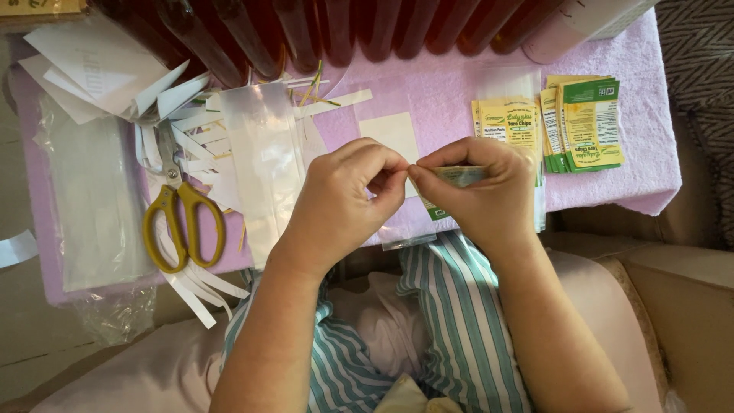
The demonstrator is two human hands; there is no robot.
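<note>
Nearest the camera lies the person's lap, in a garment [451,321] striped teal and white, with both bare forearms reaching away from it toward a low table under a lilac cloth [459,88].

Just above the near edge of that cloth the two hands meet. The right hand [482,187] is closed in a pinch on a small printed label [459,176], yellow and green, held edge-on so little of its face shows. The left hand [344,203] is curled shut as well, thumb and forefinger pressed together at the label's left corner — whether they grip the label itself or a thin layer of it cannot be told.

To the left of the hands, on the cloth, lie yellow-handled scissors [180,218], blades pointing away, among white paper strips [195,149]. A clear plastic bag [264,164] lies between the scissors and the left hand, and more clear plastic [95,203] lies at the far left.

Farther off and to the right sit two stacks of labels [558,122] of the same yellow and green kind, side by side. At the far edge stands a row of dark amber bottles [321,27] — only their lower parts show.
</note>
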